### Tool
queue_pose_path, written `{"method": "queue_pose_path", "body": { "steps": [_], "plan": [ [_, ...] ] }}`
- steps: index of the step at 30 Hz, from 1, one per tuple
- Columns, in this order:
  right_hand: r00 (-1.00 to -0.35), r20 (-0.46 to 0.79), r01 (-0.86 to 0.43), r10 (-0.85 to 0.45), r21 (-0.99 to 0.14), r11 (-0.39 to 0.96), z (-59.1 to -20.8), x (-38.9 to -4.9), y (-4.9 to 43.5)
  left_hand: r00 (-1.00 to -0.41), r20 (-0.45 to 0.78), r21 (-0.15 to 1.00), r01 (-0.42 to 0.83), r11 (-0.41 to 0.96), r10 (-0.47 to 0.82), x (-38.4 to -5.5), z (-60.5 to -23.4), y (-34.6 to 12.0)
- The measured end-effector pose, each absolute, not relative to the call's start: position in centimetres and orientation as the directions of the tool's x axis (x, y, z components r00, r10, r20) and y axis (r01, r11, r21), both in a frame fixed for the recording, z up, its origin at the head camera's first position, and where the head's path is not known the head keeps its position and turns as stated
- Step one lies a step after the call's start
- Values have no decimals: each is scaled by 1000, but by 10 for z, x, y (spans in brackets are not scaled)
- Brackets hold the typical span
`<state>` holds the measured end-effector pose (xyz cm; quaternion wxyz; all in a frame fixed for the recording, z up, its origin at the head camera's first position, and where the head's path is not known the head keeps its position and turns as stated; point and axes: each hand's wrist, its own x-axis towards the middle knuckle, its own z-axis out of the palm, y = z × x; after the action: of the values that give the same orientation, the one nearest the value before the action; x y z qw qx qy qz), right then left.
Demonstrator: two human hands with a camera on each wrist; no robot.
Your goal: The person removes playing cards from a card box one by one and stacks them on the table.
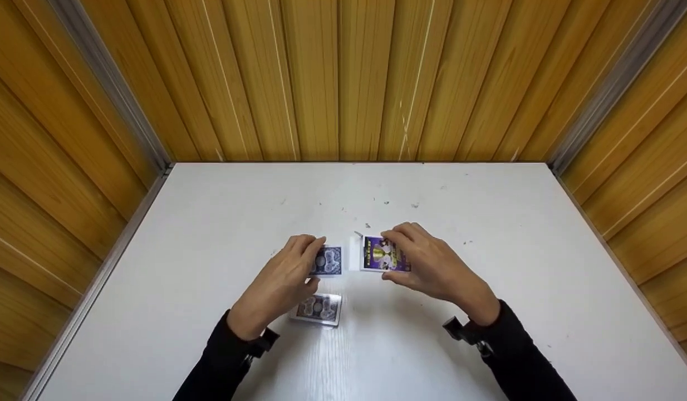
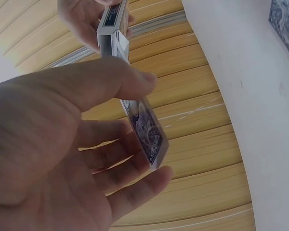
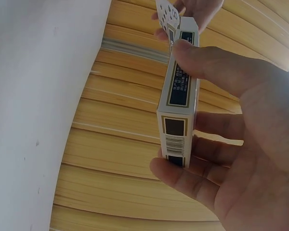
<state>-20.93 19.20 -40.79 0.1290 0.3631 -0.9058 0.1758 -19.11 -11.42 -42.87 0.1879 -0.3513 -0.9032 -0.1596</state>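
My left hand [image 1: 282, 278] pinches a thin stack of blue-backed playing cards [image 1: 329, 260] between thumb and fingers, its free end toward the box. In the right wrist view a black-pip face of these cards [image 3: 167, 14] shows beyond the box. Across from it, my right hand [image 1: 432, 264] grips a card box [image 1: 379, 253] with a purple front and white edges. The flap end of the box, standing open, faces the cards. A barcode marks the opposite end of the box [image 3: 176, 96]. More blue-backed playing cards [image 1: 321, 309] lie stacked on the table below my left hand.
The white table [image 1: 210, 223] has small dark scuffs toward its back. Wood-patterned panels [image 1: 354, 83] rise behind it and on both sides, with grey metal posts [image 1: 112, 83] at the corners. Each wrist carries a small black camera mount [image 1: 460, 329].
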Motion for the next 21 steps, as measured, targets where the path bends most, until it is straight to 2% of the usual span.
{"method": "queue_pose_path", "body": {
  "steps": [3,6,15,18,21],
  "plan": [
    [-715,382,-688,-586,-232,688,-405,-211,199,-695,433,177,690,701,574,-190,-426,-119],
    [-716,403,-683,-570,-233,692,-402,-213,205,-735,369,230,666,710,569,-187,-424,-122],
    [-729,390,-670,-563,-239,703,-401,-215,209,-826,61,312,550,775,561,-183,-436,-111],
    [-734,382,-665,-561,-242,706,-401,-215,208,-840,-60,310,498,810,540,-182,-444,-105],
    [-739,374,-662,-561,-242,710,-400,-214,207,-838,-116,305,480,823,532,-180,-450,-100]
  ]
}}
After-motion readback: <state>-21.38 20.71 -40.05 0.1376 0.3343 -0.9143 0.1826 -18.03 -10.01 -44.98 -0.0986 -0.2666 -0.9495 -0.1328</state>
